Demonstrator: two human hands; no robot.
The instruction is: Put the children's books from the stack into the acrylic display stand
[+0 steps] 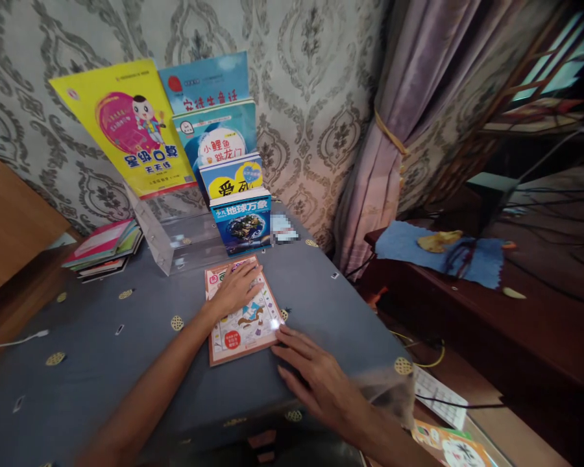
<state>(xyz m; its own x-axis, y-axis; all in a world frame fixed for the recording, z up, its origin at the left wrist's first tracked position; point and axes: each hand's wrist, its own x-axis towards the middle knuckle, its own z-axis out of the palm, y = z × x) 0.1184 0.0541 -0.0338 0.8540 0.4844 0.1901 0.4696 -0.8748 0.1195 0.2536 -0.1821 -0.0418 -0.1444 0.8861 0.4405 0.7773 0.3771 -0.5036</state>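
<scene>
A thin picture book (246,334) with an orange-pink border lies flat on the grey tablecloth. Across its upper part rests my left hand (237,288), palm down with the fingers stretched out, hiding some of the title. My right hand (311,373) touches the book's lower right corner with its fingertips, fingers extended and slightly apart. Just behind the book, a clear acrylic stand (158,243) holds upright books. The front one is a blue book with a globe (246,227); a large yellow workbook (126,139) leans at the left.
A stack of thin books (104,246) lies left of the stand. A white cable (17,340) reaches in from the left edge. At right, a dark red desk (467,318) carries a blue cloth (403,250) and cables. A keyboard (440,395) sits lower down, beyond the table's right edge.
</scene>
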